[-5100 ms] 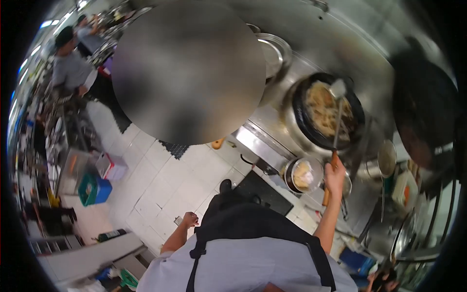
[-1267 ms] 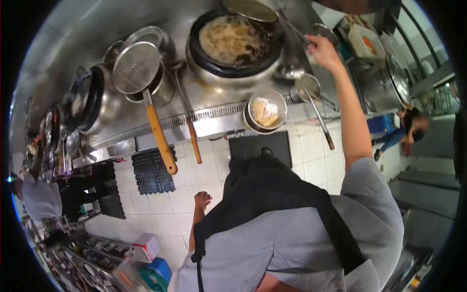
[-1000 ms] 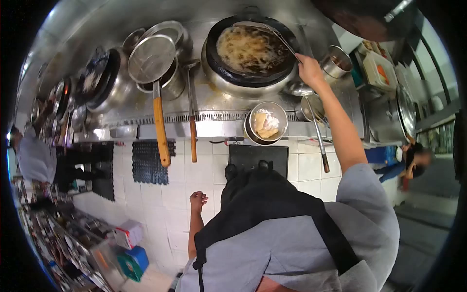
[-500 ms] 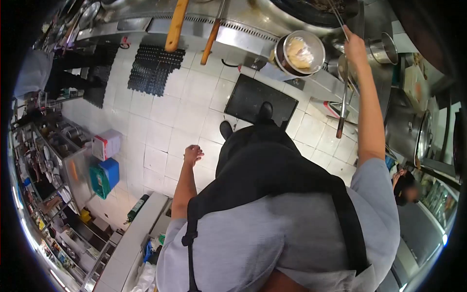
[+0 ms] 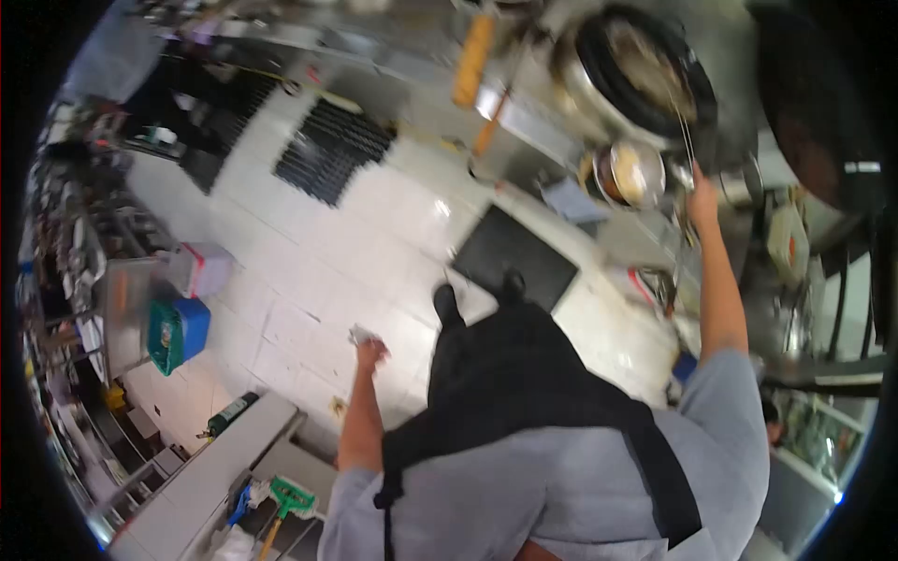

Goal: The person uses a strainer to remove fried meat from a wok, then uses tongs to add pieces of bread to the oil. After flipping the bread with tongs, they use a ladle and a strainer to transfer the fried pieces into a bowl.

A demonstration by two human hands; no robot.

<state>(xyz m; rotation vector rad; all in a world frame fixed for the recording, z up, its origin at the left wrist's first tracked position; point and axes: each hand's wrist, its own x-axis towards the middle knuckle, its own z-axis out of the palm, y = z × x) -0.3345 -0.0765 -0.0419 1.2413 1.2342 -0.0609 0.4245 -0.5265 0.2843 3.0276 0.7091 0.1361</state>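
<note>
My right hand (image 5: 702,201) is closed around the end of a long, thin metal utensil (image 5: 688,140) with two parallel rods. The utensil's far end reaches into a dark wok (image 5: 599,56) on the stove, over pale contents. Just left of my right hand stands a steel bowl (image 5: 610,192) holding a yellowish, shiny mass (image 5: 638,175). My left hand (image 5: 372,352) hangs low over the tiled floor, fingers loosely bent and apart, touching nothing. A pale blurred patch shows at its fingertips.
Wooden handles (image 5: 472,64) stick out over the stove's front edge. A black mat (image 5: 514,257) lies by my boots, and a black grid mat (image 5: 332,150) farther left. Blue (image 5: 194,327) and green bins stand at left. A green brush head (image 5: 292,497) lies lower left.
The view has turned and shifted, bringing more of the wok into sight. My right hand still grips the utensil, whose end is in the wok. My left hand stays low over the floor.
</note>
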